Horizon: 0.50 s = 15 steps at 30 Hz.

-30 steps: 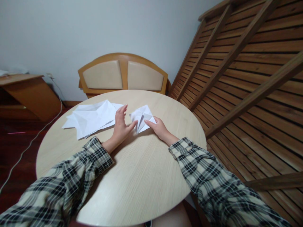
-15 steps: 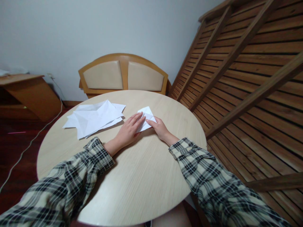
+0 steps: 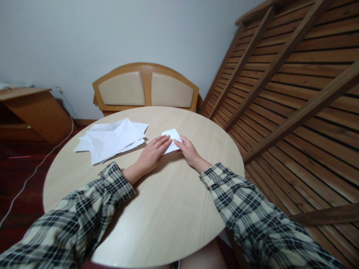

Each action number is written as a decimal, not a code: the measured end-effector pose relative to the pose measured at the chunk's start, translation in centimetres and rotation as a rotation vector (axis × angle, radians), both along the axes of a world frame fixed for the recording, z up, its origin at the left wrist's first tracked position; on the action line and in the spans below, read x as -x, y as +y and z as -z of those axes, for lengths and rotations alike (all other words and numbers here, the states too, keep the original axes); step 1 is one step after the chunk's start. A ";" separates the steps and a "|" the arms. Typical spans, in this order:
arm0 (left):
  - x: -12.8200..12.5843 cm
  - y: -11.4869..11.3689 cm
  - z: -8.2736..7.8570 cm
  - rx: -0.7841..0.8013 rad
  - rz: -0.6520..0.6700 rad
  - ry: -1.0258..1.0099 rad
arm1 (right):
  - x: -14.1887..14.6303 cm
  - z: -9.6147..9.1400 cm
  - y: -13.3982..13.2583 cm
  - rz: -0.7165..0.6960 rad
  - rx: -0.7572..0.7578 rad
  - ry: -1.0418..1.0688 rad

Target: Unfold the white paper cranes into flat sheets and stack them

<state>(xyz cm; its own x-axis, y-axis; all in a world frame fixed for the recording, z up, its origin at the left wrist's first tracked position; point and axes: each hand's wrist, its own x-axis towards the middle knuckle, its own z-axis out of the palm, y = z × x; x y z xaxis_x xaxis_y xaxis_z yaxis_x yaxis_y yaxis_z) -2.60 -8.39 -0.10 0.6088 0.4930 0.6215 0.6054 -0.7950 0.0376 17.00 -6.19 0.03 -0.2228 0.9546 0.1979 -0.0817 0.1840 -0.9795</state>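
Observation:
A small folded white paper (image 3: 171,136) lies flat on the round wooden table (image 3: 157,209). My left hand (image 3: 152,155) lies flat with its fingers stretched out, pressing the paper's left part down. My right hand (image 3: 188,152) rests on the paper's right edge, its fingers extended onto the fold. Both sleeves are plaid. Much of the paper is hidden under the fingers.
A loose pile of white paper sheets (image 3: 110,139) lies on the table's left part. A wooden chair with beige padding (image 3: 146,89) stands behind the table. A slatted wooden frame (image 3: 294,86) leans at the right. A low wooden cabinet (image 3: 30,108) and a white cable (image 3: 36,168) are at the left.
My left hand came down from an upright, spread pose onto the folded paper. The paper, which stood partly open, is now pressed flat. My right hand stayed at its edge.

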 end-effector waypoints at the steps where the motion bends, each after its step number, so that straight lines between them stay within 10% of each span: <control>1: 0.0 0.0 0.0 -0.001 0.001 0.002 | 0.0 0.0 0.1 0.013 -0.005 0.005; 15: -0.4 -0.8 -0.7 0.011 -0.080 -0.081 | -0.5 1.1 0.7 0.055 -0.222 -0.145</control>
